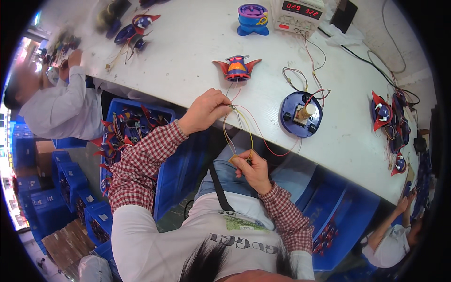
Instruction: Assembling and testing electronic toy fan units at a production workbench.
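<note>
My left hand (206,112) is closed at the table's front edge, fingertips pinching thin wires (240,117) near a connector. Lower down, in front of my waist, my right hand (254,172) pinches a small tan circuit board (233,159). Yellow, brown and red wires loop between the two hands. Just beyond my left hand stands a purple and orange toy part with red wing-like sides (237,69); thin leads run from it toward my fingers. To the right lies a round dark-blue housing (301,114) with a brass-coloured cylinder inside, joined to a long red wire.
A power supply (298,15) with a lit red display stands at the back, beside a blue and purple toy body (252,19). Toy assemblies (389,115) lie at the right. Blue bins (162,174) flank me. Co-workers sit left (61,105) and right (390,244).
</note>
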### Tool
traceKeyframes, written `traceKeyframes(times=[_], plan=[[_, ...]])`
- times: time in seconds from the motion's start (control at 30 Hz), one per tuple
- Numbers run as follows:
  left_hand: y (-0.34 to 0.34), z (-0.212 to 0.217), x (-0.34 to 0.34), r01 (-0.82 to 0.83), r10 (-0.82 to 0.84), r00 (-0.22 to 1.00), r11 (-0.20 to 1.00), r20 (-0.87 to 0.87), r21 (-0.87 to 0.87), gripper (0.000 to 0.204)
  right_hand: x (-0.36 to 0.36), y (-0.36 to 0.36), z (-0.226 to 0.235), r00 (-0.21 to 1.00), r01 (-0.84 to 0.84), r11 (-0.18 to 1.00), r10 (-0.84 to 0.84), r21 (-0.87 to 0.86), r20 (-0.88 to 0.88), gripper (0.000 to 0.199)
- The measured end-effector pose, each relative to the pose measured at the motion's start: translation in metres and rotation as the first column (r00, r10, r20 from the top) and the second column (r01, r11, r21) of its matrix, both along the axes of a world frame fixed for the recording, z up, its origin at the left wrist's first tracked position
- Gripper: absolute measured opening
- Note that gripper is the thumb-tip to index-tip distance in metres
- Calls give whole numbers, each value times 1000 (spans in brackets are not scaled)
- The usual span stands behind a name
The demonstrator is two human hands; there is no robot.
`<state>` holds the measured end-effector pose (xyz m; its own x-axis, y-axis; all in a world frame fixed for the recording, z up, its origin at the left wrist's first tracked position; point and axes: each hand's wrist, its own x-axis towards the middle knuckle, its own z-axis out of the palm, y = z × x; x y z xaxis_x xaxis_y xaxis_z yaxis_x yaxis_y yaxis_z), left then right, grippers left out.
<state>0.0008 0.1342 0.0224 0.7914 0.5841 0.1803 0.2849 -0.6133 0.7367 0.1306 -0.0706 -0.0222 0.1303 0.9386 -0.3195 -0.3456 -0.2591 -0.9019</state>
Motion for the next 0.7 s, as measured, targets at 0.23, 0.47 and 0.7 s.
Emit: traceKeyframes(times=[0.23,0.47,0.7], plan=[[2,3,-2,-275,301,951,925,66,-261,43,2,2,-3,999,-13,1000,12,22,37,12],[51,16,54,-405,438,898,795,-33,-451,102,1,1,-4,993,-53,996,44,76,109,13],[53,17,66,-279,383,923,746,47,-605,102,3,5,13,1000,-28,999,28,38,-6,14]])
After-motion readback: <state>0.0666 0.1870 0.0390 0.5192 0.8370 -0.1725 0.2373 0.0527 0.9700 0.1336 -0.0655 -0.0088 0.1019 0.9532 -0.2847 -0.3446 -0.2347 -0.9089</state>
